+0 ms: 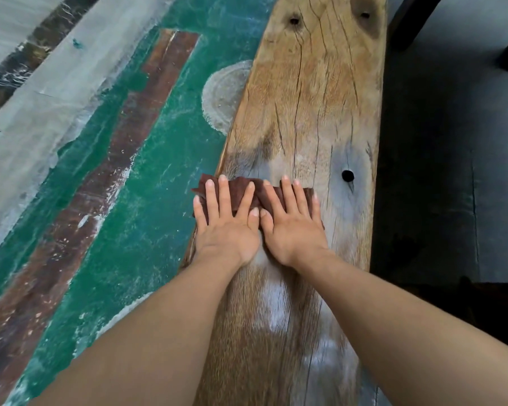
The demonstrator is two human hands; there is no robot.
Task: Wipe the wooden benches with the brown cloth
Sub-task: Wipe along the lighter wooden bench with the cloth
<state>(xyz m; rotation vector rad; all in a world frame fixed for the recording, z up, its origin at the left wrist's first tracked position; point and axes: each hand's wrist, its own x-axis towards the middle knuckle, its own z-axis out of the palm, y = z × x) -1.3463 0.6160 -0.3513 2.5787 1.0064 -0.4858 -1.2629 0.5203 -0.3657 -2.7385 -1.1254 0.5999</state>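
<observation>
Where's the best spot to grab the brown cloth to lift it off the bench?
Probably the brown cloth's far edge, pinched from above: it sticks out bunched beyond the fingertips, while the left hand and right hand press the rest flat on the wooden bench.

Crumpled brown cloth (247, 190) on cracked wooden bench (314, 92)

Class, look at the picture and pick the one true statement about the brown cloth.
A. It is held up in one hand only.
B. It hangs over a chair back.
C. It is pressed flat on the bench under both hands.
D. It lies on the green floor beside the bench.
C: the brown cloth lies on the wooden bench with the left hand and right hand spread flat on it.
</observation>
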